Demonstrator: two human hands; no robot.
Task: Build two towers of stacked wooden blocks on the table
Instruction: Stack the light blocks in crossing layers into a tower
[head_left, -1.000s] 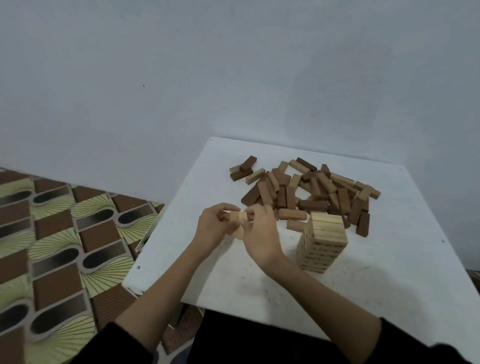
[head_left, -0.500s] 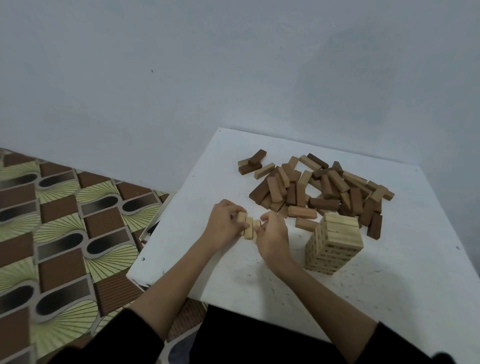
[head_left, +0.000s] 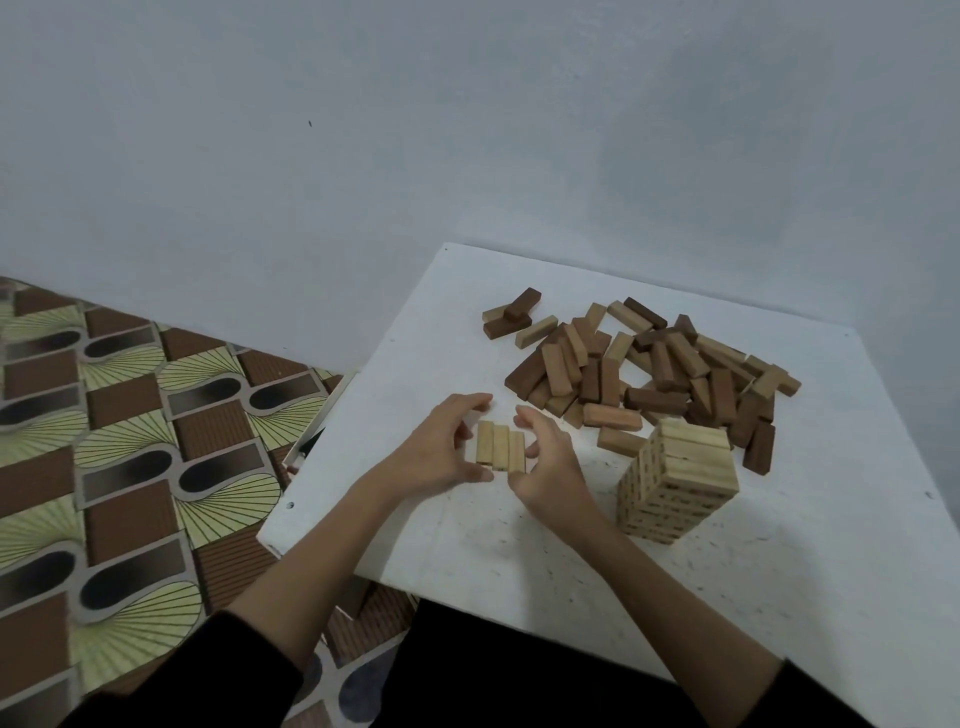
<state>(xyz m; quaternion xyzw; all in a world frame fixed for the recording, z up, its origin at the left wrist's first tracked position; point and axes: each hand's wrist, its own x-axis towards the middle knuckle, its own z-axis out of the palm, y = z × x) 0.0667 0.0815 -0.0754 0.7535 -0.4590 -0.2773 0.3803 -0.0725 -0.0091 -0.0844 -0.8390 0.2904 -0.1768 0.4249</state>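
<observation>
Three pale wooden blocks (head_left: 500, 447) lie side by side flat on the white table (head_left: 519, 561), forming one row. My left hand (head_left: 441, 447) curves around their left side and my right hand (head_left: 545, 462) around their right side, fingers spread and not gripping. A finished tower of pale blocks (head_left: 675, 486) stands upright to the right of my right hand. Behind both lies a loose pile of light and dark brown blocks (head_left: 654, 369).
A small cluster of three blocks (head_left: 511, 314) sits apart at the pile's far left. The table's left edge (head_left: 332, 431) drops to a patterned floor (head_left: 130, 441). A grey wall rises behind the table. Bare tabletop (head_left: 831, 545) shows at the right.
The pale blocks were held between both hands above the table; now they rest flat on it in a row, and my fingers have loosened from them.
</observation>
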